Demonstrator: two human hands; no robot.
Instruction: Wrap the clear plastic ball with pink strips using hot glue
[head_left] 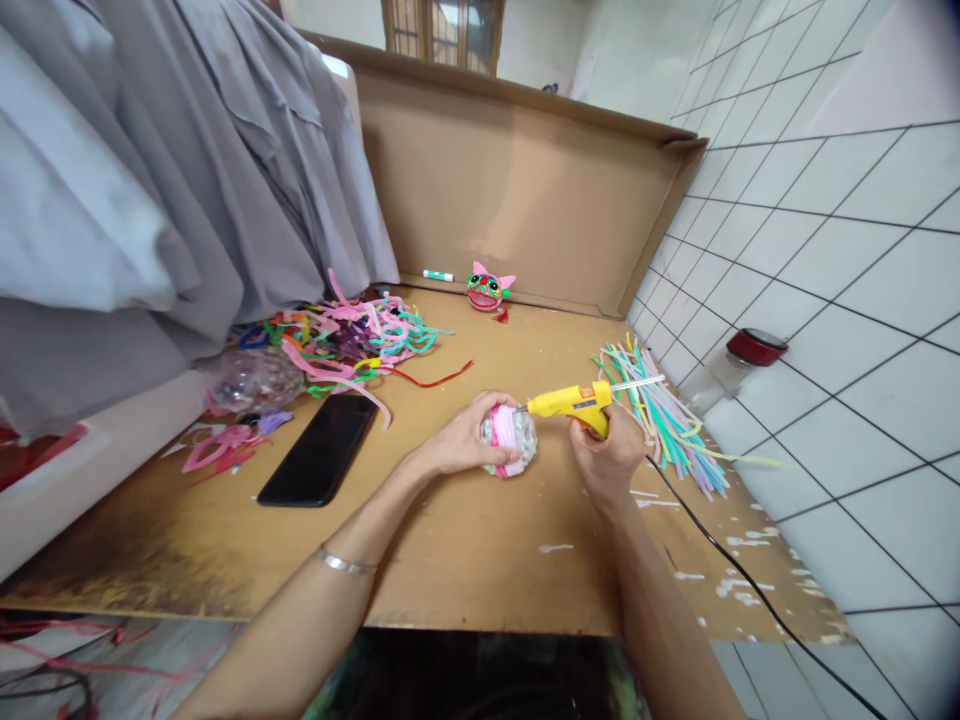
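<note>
My left hand (471, 432) is closed around a small round craft piece (511, 436) wrapped in pink, white and pale green fuzzy strips. My right hand (609, 448) grips a yellow hot glue gun (574, 402), a clear glue stick poking out of its back end. The gun's nozzle points left and meets, or nearly meets, the top of the round piece; I cannot tell if it touches. From the gun a black cord (720, 545) runs down to the lower right.
A heap of pipe cleaners (360, 330) and a black phone (319, 450) lie at left. More pipe cleaners (667, 420) and a red-lidded jar (739, 365) are at right. At the back, by a cardboard panel (517, 180), sit a colourful animal-head figure (486, 290) and a glue-stick-like tube (438, 275).
</note>
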